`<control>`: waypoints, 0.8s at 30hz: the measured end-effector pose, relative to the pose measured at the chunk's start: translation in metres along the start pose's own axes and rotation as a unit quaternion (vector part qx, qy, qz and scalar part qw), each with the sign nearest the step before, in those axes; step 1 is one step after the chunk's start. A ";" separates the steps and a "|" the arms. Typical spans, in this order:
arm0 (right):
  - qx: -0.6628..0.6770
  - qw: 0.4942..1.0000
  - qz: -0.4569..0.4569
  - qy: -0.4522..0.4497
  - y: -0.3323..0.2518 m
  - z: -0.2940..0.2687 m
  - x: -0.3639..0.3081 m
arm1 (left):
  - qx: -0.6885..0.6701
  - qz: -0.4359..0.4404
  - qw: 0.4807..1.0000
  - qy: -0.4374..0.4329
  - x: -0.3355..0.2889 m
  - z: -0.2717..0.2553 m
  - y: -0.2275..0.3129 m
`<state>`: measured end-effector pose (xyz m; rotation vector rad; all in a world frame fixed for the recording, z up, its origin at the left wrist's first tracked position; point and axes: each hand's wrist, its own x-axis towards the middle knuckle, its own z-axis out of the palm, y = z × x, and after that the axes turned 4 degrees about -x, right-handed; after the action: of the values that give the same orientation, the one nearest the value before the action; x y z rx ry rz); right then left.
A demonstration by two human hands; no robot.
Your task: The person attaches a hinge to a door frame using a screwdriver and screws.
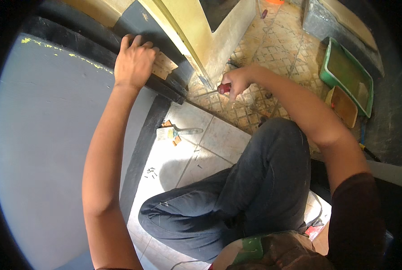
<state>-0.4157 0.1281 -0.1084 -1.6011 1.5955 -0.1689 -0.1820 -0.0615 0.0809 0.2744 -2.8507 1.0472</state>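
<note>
Your right hand, right of centre in the upper half of the frame, is closed around the red-handled screwdriver. Its thin shaft points left toward the lower end of the black frame. The shaft blurs into the floor pattern there, so you can't be sure from this view whether the tip touches. If it does bear on that end, a sideways push at such a low angle could make it skid and scratch the black edge.

Your left hand, at upper left, has its fingers curled over the dark woodwork, just beside the pale piece. Whether those fingers grip that piece or merely rest next to it, I cannot tell. If it is loose, a knock could shift it. The screwdriver lies below and to the right of your left hand, well apart from it.

Down on the white tiles, left of your knees, lie the paintbrush and the scattered small dark bits; a sweep of your leg could scatter those bits further.
</note>
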 end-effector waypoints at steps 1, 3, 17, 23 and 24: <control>-0.044 0.997 -0.057 0.042 0.006 0.011 0.013 | -0.003 0.004 1.000 0.002 -0.002 0.002 -0.001; -0.050 0.981 -0.096 0.161 0.021 0.050 0.028 | -0.009 0.012 1.000 0.012 0.001 0.008 0.000; -0.077 0.954 -0.080 0.278 0.015 0.149 0.109 | -0.036 0.047 0.998 0.037 0.007 0.014 0.005; -0.080 0.959 -0.085 0.259 0.014 0.147 0.117 | -0.057 0.050 0.997 -0.009 0.016 0.014 0.007; -0.114 0.960 -0.073 0.245 0.009 0.143 0.115 | -0.075 0.047 0.996 0.006 0.015 0.015 0.005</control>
<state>-0.3127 0.0945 -0.2569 -1.9649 1.9204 -0.5108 -0.1984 -0.0699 0.0685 0.1222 -2.9382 0.8400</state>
